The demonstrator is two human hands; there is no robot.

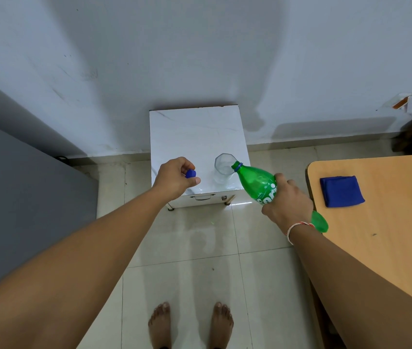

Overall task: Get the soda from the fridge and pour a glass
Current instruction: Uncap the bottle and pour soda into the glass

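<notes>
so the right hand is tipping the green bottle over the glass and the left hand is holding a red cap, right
Not quite: the cap is blue, not red. The head view shows the left hand pinching it, while the right hand tips the green bottle over the glass.

The bottle (255, 181) label is partly covered by the right hand (288, 205). The desk (388, 235) is cut off at the right edge; liquid in the glass (221, 170) cannot be made out.

blue cloth (341, 190) on wood desk (388, 235) at rt, tiled floor (187, 248)
</notes>
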